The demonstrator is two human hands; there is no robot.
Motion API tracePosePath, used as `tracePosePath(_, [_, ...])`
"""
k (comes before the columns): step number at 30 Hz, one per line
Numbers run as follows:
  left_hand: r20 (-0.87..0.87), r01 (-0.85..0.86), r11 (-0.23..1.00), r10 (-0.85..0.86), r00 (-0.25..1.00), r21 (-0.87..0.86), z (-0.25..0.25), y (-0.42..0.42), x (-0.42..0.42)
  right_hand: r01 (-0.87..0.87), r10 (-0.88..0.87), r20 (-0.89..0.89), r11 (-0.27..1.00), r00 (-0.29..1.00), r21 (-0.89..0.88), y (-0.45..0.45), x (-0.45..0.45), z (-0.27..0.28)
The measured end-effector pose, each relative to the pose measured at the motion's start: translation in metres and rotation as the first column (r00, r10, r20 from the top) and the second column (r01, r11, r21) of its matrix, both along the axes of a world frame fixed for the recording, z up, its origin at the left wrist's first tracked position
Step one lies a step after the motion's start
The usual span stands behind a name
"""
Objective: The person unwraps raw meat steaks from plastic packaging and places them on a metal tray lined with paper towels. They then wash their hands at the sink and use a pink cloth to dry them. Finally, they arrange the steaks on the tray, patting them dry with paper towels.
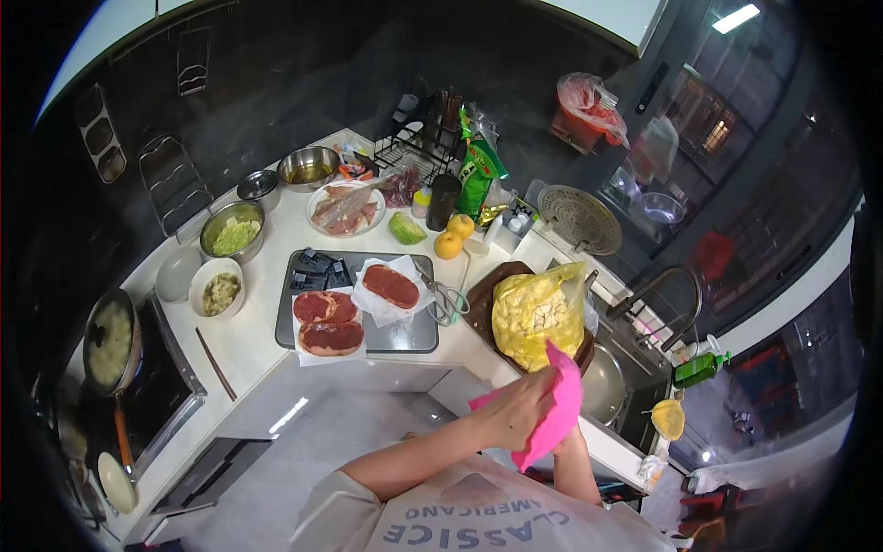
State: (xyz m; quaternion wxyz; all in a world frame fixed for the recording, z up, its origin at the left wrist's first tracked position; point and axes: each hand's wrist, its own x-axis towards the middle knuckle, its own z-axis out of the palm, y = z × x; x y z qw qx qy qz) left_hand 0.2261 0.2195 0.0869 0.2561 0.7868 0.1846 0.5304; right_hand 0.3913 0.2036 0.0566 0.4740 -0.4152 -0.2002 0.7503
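A bright pink cloth is bunched between my two hands in front of my chest. My left hand grips it from the left, with one corner poking out past the wrist. Mostly hidden behind the cloth, my right hand holds its lower right side. Just beyond them a yellow plastic bag full of pale pieces rests on a brown tray. To the left, several raw steaks lie on white paper on a grey metal tray, beside black sachets and kitchen scissors.
A frying pan with food sits on the hob at far left. Bowls, including one of chopped greens, line the back left counter. A plate of raw meat and two yellow fruits stand behind the tray. The sink is at right.
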Motion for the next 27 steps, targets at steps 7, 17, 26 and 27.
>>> tracePosePath(7, [-0.161, 0.231, 0.911, -0.299, 0.941, -0.341, -0.062, 0.013, 0.064, -0.019, 0.088, -0.325, 0.977, 0.942, 0.211, 0.018, -0.017, 0.048])
tracePosePath(17, [0.023, 0.331, 0.853, -0.352, 0.936, -0.403, -0.083, 0.008, 0.124, 0.258, -0.117, -0.456, 0.931, 0.882, 0.259, 0.011, 0.055, -0.049])
tracePosePath(26, [0.105, 0.199, 0.978, -0.205, 0.973, 0.069, -0.037, 0.001, 0.140, 0.103, -0.088, -0.142, 0.990, 0.986, 0.101, -0.034, 0.076, -0.049])
tracePosePath(27, [0.109, 0.178, 0.979, -0.189, 0.976, 0.100, -0.028, 0.001, 0.139, 0.091, -0.080, -0.121, 0.991, 0.989, 0.096, -0.037, 0.078, -0.048])
